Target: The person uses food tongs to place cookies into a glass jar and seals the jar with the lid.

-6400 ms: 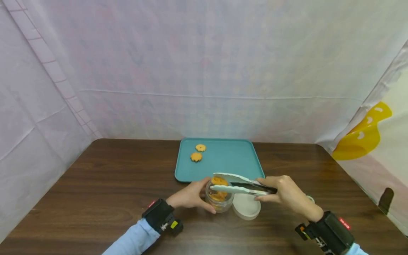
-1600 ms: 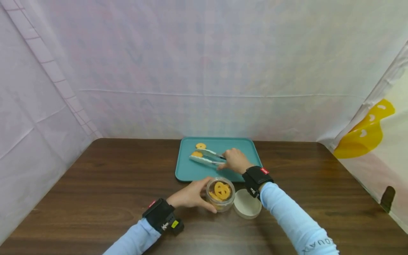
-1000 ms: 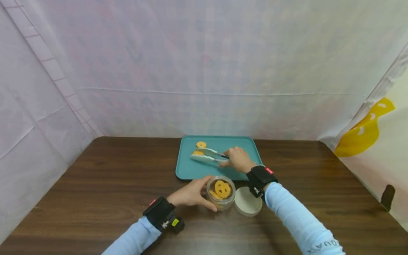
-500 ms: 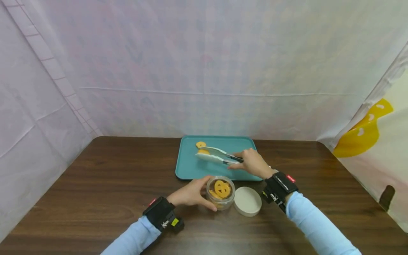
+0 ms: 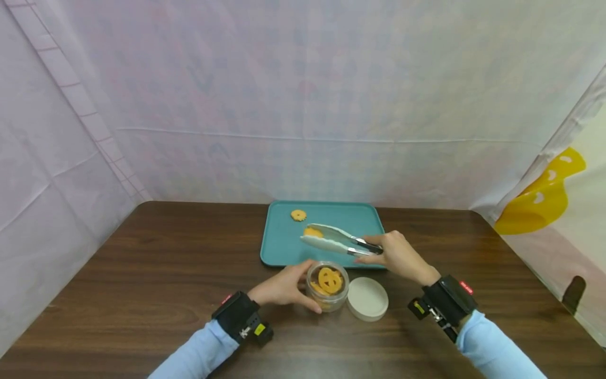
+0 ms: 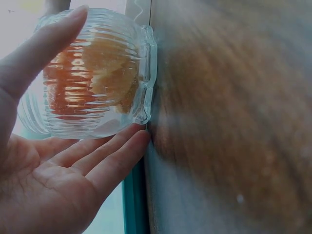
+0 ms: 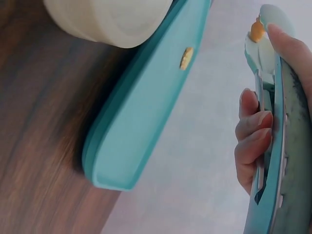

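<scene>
My left hand (image 5: 286, 288) curves round a clear ribbed glass jar (image 5: 331, 305) standing on the table. Several golden cookies (image 5: 330, 280) lie inside, one with cut-out holes on top. In the left wrist view the thumb (image 6: 48, 46) presses one side of the jar and the fingers lie along the other. My right hand (image 5: 400, 258) grips tongs (image 5: 326, 244) with pale scalloped tips, which pinch a cookie (image 5: 313, 232) above the tray. That cookie also shows between the tips in the right wrist view. Another round cookie (image 5: 298, 215) lies at the tray's back left.
A teal rectangular tray (image 5: 362, 216) lies at the back of the brown wooden table (image 5: 189, 263). The round white lid (image 5: 367, 299) sits just right of the jar. Pale cloth hangs behind the table, with a yellow shape (image 5: 535, 205) on the right.
My right hand has carried the tongs to the reaching spot on the tray, taken a cookie, and drawn it back right and nearer. One cookie stays on the tray. The left hand keeps the jar.
</scene>
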The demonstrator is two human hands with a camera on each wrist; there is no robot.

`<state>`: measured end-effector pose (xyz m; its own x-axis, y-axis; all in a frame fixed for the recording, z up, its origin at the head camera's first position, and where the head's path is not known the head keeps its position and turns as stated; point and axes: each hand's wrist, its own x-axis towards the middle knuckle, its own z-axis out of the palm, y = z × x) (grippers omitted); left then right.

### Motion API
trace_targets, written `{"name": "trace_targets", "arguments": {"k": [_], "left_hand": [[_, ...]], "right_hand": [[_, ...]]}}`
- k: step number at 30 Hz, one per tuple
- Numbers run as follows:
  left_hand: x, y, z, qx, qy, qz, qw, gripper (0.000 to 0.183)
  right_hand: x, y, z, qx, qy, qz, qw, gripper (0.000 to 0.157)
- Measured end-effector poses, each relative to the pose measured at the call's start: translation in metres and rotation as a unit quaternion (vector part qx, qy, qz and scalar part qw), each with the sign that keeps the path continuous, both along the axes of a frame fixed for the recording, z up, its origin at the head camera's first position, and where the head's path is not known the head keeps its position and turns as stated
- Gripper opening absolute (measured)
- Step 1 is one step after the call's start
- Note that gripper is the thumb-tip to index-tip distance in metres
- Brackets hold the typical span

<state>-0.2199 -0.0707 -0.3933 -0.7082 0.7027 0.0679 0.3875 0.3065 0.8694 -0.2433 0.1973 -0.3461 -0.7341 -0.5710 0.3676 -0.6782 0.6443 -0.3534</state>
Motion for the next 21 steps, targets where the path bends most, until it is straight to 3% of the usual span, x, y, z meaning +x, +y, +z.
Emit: {"name": "trace_targets", "arguments": {"k": [12,21], "left_hand": [[0.0,0.0,0.0,-0.006,-0.001,0.005,1.0,0.078],[0.0,0.0,0.001,-0.017,0.013,0.007,0.9997,0.087]], "right_hand": [[0.028,0.019,0.005,-0.022,0.014,0.005,1.0,0.055],[0.042,0.031,0.0,-0.004,0.026,0.013,1.0,0.052]]}}
